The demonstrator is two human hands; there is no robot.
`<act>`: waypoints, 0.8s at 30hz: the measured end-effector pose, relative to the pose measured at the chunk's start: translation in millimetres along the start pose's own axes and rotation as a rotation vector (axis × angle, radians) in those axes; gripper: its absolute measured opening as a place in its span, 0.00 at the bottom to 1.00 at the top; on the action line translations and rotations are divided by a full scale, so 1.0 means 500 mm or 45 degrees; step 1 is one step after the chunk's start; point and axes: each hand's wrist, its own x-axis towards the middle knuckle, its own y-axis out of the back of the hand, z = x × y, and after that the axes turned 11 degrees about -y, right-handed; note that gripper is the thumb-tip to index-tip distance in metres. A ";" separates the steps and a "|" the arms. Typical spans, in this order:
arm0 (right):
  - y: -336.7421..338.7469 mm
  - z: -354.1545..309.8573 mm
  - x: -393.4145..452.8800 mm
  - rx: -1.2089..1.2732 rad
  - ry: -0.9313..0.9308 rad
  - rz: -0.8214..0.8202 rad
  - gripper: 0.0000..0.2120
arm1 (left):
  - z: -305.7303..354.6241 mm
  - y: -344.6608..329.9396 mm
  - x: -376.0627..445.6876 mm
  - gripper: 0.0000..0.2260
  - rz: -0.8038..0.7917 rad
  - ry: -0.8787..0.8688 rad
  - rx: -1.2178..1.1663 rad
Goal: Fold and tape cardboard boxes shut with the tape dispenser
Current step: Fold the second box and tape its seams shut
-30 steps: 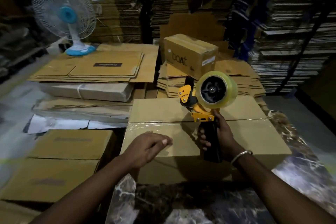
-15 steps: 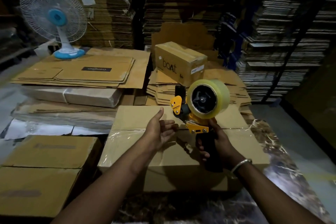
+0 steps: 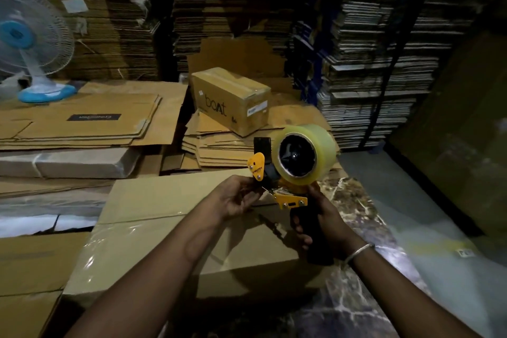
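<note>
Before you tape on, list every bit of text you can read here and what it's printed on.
"boAt": side of the small sealed box on the pile of flat cardboard.
Black lettering on the tape dispenser's yellow guard: too small to read surely.
White sticker on that small box: too small.
Dark label on the flattened cartons at left: upside down and blurred, unreadable.
Yellow-marked tag on the floor plastic at right: blurred.
</note>
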 end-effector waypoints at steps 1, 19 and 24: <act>0.011 0.000 -0.003 0.013 -0.017 0.004 0.35 | -0.004 -0.011 0.009 0.08 -0.005 0.014 0.019; 0.108 0.024 -0.033 0.281 -0.112 0.307 0.33 | -0.008 -0.193 0.138 0.06 -0.132 -0.133 1.277; 0.106 0.023 -0.047 0.289 -0.062 0.347 0.30 | -0.007 -0.229 0.189 0.11 -0.120 -0.408 1.426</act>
